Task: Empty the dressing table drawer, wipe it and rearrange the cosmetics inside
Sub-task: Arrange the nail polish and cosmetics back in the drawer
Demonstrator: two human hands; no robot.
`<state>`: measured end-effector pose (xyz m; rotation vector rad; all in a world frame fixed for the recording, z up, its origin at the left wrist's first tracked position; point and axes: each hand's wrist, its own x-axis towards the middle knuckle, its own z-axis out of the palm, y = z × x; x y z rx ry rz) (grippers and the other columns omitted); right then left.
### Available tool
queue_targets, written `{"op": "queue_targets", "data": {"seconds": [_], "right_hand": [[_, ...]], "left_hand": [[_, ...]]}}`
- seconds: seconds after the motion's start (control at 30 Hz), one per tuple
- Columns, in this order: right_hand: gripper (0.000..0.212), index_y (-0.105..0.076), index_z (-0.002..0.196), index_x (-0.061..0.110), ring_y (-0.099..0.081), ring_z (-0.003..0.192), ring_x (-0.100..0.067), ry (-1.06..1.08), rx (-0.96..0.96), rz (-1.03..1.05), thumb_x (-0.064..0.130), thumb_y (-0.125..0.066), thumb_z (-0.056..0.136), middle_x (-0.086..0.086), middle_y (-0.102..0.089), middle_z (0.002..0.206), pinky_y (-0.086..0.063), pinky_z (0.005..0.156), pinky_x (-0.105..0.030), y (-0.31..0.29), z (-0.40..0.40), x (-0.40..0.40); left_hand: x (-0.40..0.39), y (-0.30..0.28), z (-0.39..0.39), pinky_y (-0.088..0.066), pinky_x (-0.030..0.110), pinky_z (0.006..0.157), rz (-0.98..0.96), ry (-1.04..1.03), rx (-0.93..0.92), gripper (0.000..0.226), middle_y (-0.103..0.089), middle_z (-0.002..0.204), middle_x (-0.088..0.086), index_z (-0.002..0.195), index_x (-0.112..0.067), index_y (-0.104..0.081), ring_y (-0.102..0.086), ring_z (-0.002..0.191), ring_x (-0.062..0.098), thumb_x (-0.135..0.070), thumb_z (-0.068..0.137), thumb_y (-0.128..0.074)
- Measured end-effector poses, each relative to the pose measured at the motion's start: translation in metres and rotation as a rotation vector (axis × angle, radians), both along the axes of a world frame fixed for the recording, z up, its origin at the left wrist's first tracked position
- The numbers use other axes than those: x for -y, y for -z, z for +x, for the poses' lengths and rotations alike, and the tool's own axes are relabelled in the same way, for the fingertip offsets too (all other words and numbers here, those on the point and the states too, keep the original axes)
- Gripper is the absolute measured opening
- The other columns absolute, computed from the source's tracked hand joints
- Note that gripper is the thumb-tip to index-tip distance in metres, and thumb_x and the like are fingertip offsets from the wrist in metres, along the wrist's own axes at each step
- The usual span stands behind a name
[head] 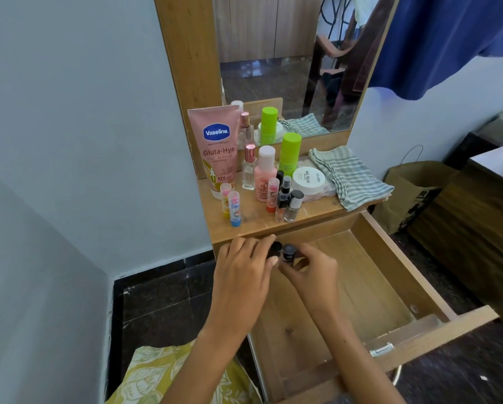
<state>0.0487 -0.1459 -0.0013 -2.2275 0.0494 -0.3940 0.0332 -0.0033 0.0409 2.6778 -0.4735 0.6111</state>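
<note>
- Drawer (361, 275): matt wood-grain board.
- Tabletop (256, 225): same wood finish, scuffed.
- Cloth (349, 176): striped woven fabric.
- Vaseline tube (215, 144): glossy plastic.
- Floor (163, 298): polished dark stone.

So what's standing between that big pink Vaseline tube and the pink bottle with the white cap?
In the head view, a clear perfume bottle with a rose-gold cap stands between the Vaseline tube and the pink bottle.
</note>
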Motion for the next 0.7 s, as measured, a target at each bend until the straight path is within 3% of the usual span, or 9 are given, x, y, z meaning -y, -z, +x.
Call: {"op": "queue_targets", "data": {"seconds": [0.13, 0.2, 0.3, 0.4, 0.57, 0.7], "right_hand": [[0.024, -0.07, 0.091, 0.022, -0.064, 0.081, -0.016, 0.116, -0.349, -0.186, 0.03, -0.08, 0.072, 0.005, -0.07, 0.087, -0.051, 0.064, -0.029, 0.005, 0.006, 0.004], [0.019, -0.07, 0.089, 0.021, -0.064, 0.082, -0.019, 0.101, -0.406, -0.211, 0.027, -0.079, 0.073, 0.003, -0.068, 0.085, -0.05, 0.064, -0.029, 0.008, 0.008, 0.0], [0.015, -0.071, 0.086, 0.021, -0.065, 0.081, -0.019, 0.05, -0.428, -0.212, 0.015, -0.076, 0.073, 0.002, -0.069, 0.084, -0.053, 0.068, -0.031, 0.014, 0.013, -0.004], [0.016, -0.07, 0.083, 0.022, -0.066, 0.078, -0.018, -0.012, -0.413, -0.197, 0.01, -0.074, 0.074, 0.001, -0.069, 0.083, -0.055, 0.07, -0.033, 0.02, 0.014, -0.008], [0.027, -0.071, 0.086, 0.02, -0.065, 0.077, -0.016, -0.054, -0.406, -0.205, -0.004, -0.064, 0.076, 0.0, -0.069, 0.083, -0.057, 0.07, -0.031, 0.029, 0.015, -0.009], [0.027, -0.072, 0.093, 0.018, -0.065, 0.084, -0.018, -0.039, -0.421, -0.246, -0.004, -0.065, 0.077, -0.001, -0.069, 0.087, -0.056, 0.074, -0.031, 0.029, 0.016, -0.006]], "left_hand": [[-0.01, 0.024, -0.008, -0.052, 0.036, 0.084, 0.166, -0.021, -0.089, 0.03, -0.068, 0.113, 0.002, 0.111, -0.016, -0.069, -0.063, 0.105, 0.019, -0.03, 0.087, -0.058], [-0.013, 0.033, -0.01, -0.051, 0.038, 0.086, 0.244, -0.027, -0.14, 0.037, -0.066, 0.117, 0.005, 0.108, -0.018, -0.071, -0.063, 0.108, 0.02, -0.037, 0.092, -0.044], [-0.013, 0.041, -0.013, -0.049, 0.039, 0.089, 0.3, -0.025, -0.25, 0.053, -0.063, 0.122, 0.004, 0.108, -0.02, -0.071, -0.06, 0.113, 0.018, -0.046, 0.09, -0.028], [-0.011, 0.049, -0.015, -0.042, 0.041, 0.097, 0.296, -0.011, -0.297, 0.061, -0.054, 0.133, 0.004, 0.121, -0.018, -0.063, -0.052, 0.123, 0.019, -0.05, 0.092, -0.02], [-0.011, 0.055, -0.017, -0.046, 0.041, 0.093, 0.312, -0.001, -0.267, 0.058, -0.058, 0.129, 0.004, 0.122, -0.015, -0.062, -0.056, 0.118, 0.017, -0.048, 0.089, -0.027], [-0.013, 0.057, -0.015, -0.048, 0.04, 0.091, 0.332, 0.0, -0.238, 0.057, -0.061, 0.126, 0.005, 0.121, -0.013, -0.063, -0.058, 0.116, 0.018, -0.044, 0.086, -0.031]]}}
